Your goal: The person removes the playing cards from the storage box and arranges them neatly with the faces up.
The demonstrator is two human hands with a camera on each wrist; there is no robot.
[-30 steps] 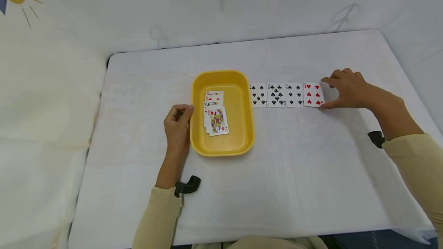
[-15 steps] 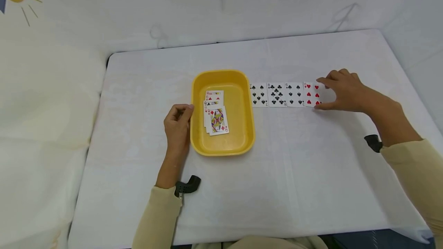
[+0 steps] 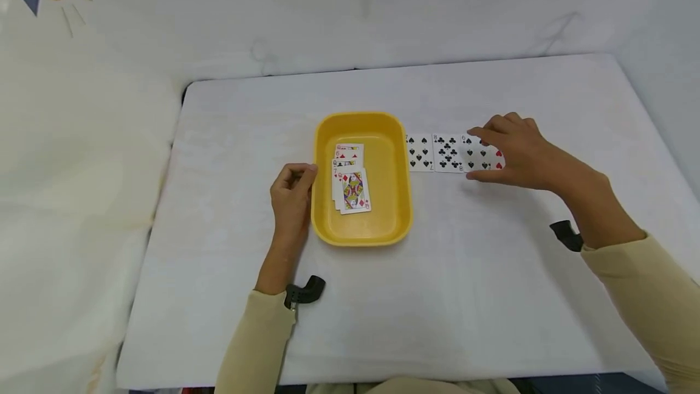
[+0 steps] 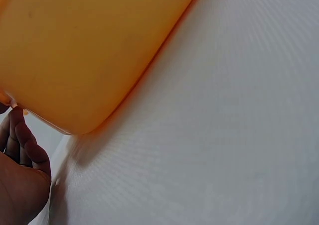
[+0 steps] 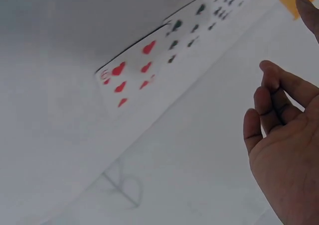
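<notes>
The right hand [image 3: 516, 149] has slid left, its loosely spread fingers hiding most of the red six [image 3: 496, 160].

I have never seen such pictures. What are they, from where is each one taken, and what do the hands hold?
There is no machine: a person works at a white table with two bare hands. The wide picture comes from a camera on the person's head; the other two come from cameras on the wrists, so they look very close and tilted.

On the table stands a yellow tray with some cards in it. To its right lies a row of cards.

The left hand rests at the tray's left edge with curled fingers; a real grip cannot be told. The right hand is over the row's right end, covering most of the red card, and holds nothing.
</notes>
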